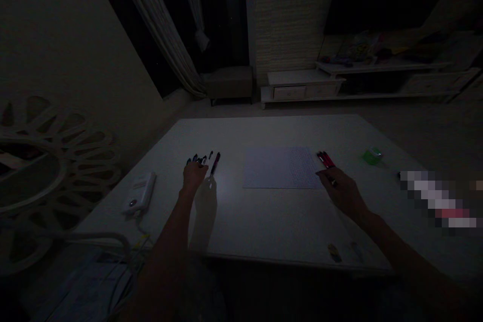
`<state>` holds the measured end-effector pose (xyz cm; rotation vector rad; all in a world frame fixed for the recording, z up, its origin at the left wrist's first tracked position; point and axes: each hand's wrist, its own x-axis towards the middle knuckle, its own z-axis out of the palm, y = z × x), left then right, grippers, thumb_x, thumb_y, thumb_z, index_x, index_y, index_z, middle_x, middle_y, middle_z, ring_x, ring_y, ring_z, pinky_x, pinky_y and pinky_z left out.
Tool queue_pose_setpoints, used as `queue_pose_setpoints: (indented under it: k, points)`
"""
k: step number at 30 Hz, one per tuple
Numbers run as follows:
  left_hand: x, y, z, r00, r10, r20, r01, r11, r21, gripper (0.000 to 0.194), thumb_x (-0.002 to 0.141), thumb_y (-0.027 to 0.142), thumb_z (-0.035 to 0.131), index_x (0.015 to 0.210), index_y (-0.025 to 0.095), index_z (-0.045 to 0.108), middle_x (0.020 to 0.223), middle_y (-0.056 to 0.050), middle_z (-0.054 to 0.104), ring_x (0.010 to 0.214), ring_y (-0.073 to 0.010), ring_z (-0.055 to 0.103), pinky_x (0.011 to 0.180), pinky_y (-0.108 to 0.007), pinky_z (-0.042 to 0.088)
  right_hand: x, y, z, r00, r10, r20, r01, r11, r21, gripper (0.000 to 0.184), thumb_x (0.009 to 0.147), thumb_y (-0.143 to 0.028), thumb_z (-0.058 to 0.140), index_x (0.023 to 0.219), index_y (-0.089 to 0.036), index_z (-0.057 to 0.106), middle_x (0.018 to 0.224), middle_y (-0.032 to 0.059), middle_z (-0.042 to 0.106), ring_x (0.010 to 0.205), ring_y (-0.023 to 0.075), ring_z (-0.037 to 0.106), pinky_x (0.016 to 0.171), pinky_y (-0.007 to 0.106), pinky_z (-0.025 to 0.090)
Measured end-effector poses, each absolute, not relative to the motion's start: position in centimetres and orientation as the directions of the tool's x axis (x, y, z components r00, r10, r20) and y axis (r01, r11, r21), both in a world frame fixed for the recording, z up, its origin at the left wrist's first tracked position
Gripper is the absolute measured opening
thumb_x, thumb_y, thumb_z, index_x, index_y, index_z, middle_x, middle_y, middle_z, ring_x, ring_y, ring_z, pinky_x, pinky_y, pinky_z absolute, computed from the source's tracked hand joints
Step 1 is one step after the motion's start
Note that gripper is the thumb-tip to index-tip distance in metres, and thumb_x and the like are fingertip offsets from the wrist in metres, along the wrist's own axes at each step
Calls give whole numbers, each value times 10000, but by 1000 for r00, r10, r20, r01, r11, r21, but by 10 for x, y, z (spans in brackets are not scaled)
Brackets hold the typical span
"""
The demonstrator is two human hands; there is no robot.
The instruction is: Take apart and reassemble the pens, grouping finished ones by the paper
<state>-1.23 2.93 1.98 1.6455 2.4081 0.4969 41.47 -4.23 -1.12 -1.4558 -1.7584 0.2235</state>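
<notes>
On the white table my left hand rests at the near ends of several dark pens, whose upper parts stick out beyond it. Its fingers are mostly hidden in the dim light. Just right of that hand lies a separate dark pen with a reddish barrel. A sheet of paper lies between my hands, its right part covered with dense small marks or writing. At the sheet's right edge my right hand is closed around the lower part of red pens, with the thumb on the left.
A white box-like device with cables stands at the table's left. On the right are a green container and a blurred-out patch. A small dark object lies near the front edge. Beyond are a bench and TV cabinet.
</notes>
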Motion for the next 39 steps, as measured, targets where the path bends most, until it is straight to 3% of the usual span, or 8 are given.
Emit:
queue_pose_setpoints:
  k: [3,6,11,16,20,24,33,39]
  points:
    - [24,18,25,-235,972,-10,806,200,558,399,779,476,463,764,135,670,589,-30,592,562,-141,551,530,-233,407,380,-53,-11,-6,945,327,595,267,-758,284,821,-410,457,833,-195,641,825,70,638,699,179,575,648,311,452]
    - [88,-7,21,78,991,-111,289,84,954,450,716,523,557,835,101,657,582,-6,534,478,-77,434,462,-200,326,344,-61,-10,-56,988,146,377,156,-913,329,821,-429,448,913,-185,648,817,56,638,666,153,570,580,275,450]
    - [172,-53,7,355,915,-194,-46,224,973,429,701,501,613,822,90,647,580,8,478,481,-54,399,452,-185,306,323,-62,-8,-67,997,25,118,33,-992,351,801,-441,469,969,-184,640,930,65,638,761,159,588,547,250,460]
    - [178,-66,0,224,969,-101,212,52,976,426,775,494,535,980,129,618,731,-47,577,571,-114,530,534,-250,432,333,-65,-6,-3,1000,-29,139,-28,-990,277,760,-414,548,794,-154,638,793,59,661,731,159,592,636,282,468]
    - [165,-64,6,298,863,407,701,-488,521,390,815,315,560,1197,266,503,1143,-94,552,1024,-227,536,895,-406,395,341,-65,1,-98,995,-11,107,0,-994,291,757,-434,552,786,-148,594,634,25,634,579,130,574,561,252,447]
    - [159,-58,1,626,639,447,691,-720,60,301,859,191,493,1153,254,508,1044,-53,610,1032,-211,526,989,-469,276,342,-62,3,-170,985,-12,168,17,-986,327,716,-467,597,716,-140,608,570,7,592,498,96,516,503,218,405]
    - [158,-54,-13,620,615,487,711,-703,-17,195,885,182,425,1047,172,533,912,-71,611,792,-186,536,709,-322,418,328,-68,-16,-70,894,-442,-336,-438,-834,456,671,-559,603,530,-186,382,371,-96,301,305,30,238,322,182,144]
    - [163,-58,-18,620,636,459,712,-702,11,188,880,184,436,1029,165,549,901,-75,623,787,-187,543,722,-322,428,324,-67,-23,0,905,-426,-439,-383,-813,398,712,-441,574,529,-208,308,366,-113,236,306,28,179,326,188,107]
